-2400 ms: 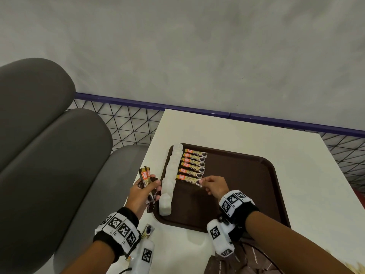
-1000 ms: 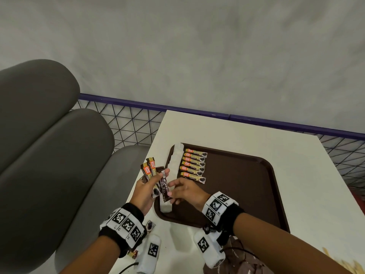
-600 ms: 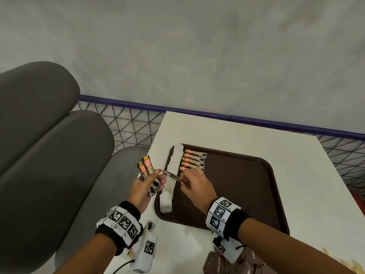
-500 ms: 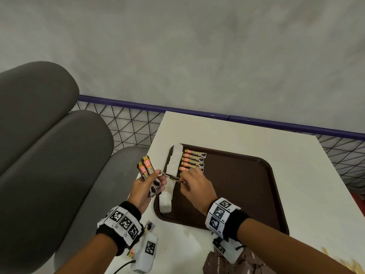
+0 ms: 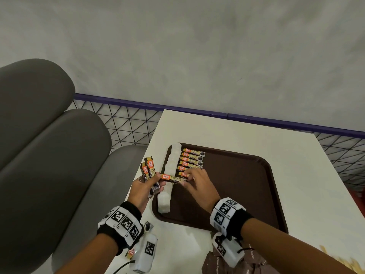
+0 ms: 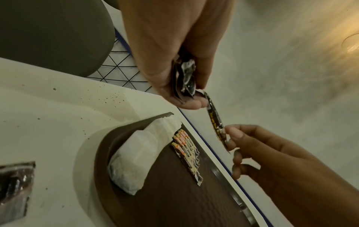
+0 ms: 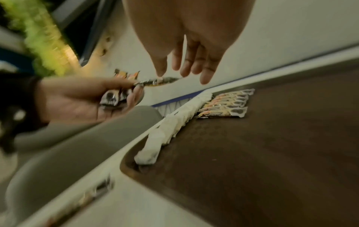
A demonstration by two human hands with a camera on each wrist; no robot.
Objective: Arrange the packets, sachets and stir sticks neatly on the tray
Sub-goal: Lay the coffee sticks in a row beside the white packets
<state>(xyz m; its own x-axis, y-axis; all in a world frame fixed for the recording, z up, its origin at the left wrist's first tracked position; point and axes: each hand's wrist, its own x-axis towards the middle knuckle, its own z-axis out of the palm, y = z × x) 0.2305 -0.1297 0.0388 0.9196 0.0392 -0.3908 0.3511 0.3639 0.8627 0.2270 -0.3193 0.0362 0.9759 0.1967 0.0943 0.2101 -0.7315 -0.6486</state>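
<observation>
My left hand [image 5: 146, 186] grips two orange-and-brown coffee sachets [image 5: 148, 170] upright beside the brown tray [image 5: 237, 175]. A third coffee sachet [image 5: 171, 177] lies level between both hands, above the column of white sachets [image 5: 170, 165]. My right hand [image 5: 197, 184] pinches its right end; its left end touches my left fingers. In the left wrist view the same sachet [image 6: 214, 121] spans from my left hand [image 6: 174, 61] to my right thumb and forefinger [image 6: 233, 135]. Several coffee sachets [image 5: 192, 160] lie in a neat row on the tray beside the white ones.
Brown sugar packets [image 5: 237, 262] lie on the white table's near edge, with wooden stir sticks [image 5: 343, 260] at the bottom right. A loose sachet [image 5: 148, 227] lies near my left wrist. Grey seat cushions [image 5: 49, 155] and a wire mesh fence [image 5: 128, 125] stand left of the table.
My right hand left the row on the tray, came to my left hand, and drew one sachet out of the bunch. That sachet is now level and face up.
</observation>
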